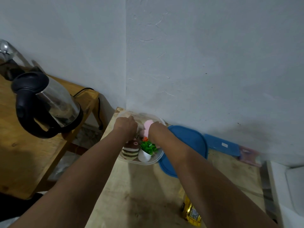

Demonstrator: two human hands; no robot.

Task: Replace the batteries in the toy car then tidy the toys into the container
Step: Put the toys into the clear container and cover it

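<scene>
Both hands, left hand (125, 126) and right hand (153, 130), reach into the clear plastic container (144, 162); finger states cannot be told. Crowded contents, including the pink plush toy (147, 125), could spill, while the yellow toy car (191, 213) risks being forgotten.

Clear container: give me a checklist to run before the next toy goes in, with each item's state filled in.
1. Clear container open, lid off: ok; the blue lid lies beside it on the table.
2. Toys already inside: ok; a striped plush, a small potted plant and a pink plush sit in it.
3. Yellow toy car packed away: not ok; it lies on the table near the person.
4. Left hand free: cannot tell; fingers hidden.
5. Right hand free: cannot tell; it is down against the pink plush.
6. Room for the car: cannot tell; hands cover the middle.
</scene>
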